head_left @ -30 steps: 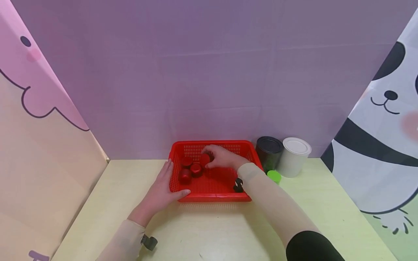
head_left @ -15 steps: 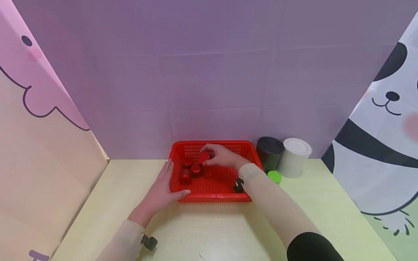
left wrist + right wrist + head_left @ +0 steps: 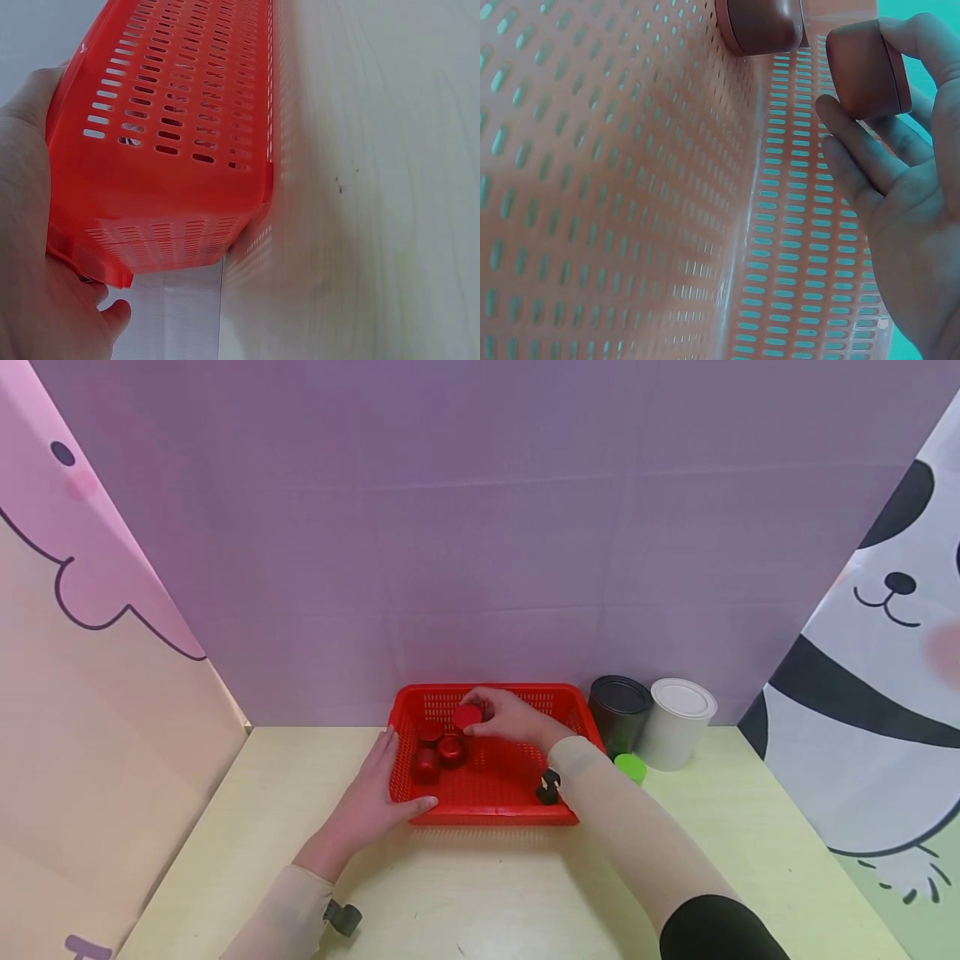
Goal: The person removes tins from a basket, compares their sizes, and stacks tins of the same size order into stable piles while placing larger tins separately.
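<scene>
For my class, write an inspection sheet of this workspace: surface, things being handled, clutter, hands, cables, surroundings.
Surface: pale table; a few small dark marks.
Job's things: red basket with three red containers inside; a fourth container is held.
Clutter: black can, white can and green-topped item, right of the basket.
Hands: left hand holds the basket's near left corner; right hand pinches the fourth container.
Cables: nothing seen.
Surroundings: purple backdrop; pink-cartoon panel left, panda panel right.
</scene>
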